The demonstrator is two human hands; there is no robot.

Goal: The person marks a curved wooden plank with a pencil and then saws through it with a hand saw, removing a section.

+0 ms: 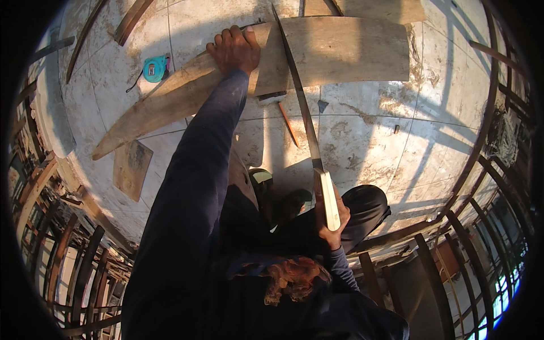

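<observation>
My left hand [234,50] presses on a long, tapering wooden board [141,122] near its top edge, fingers bent and gripping it. A wide wooden piece [362,51] extends to the right from there. My right hand [331,218] is closed around the pale handle [327,198] of a handsaw, whose long blade [303,107] lies across the wood just right of my left hand. An orange pencil [288,123] lies on the floor below the board, beside the blade. A teal tape measure [153,69] sits left of my left hand.
A small wooden offcut [132,170] lies at lower left on the tiled floor [430,102], another board [368,8] at the top. Dark curved timber strips [71,260] and railings surround the workspace on both sides. My bent legs and feet are below the board.
</observation>
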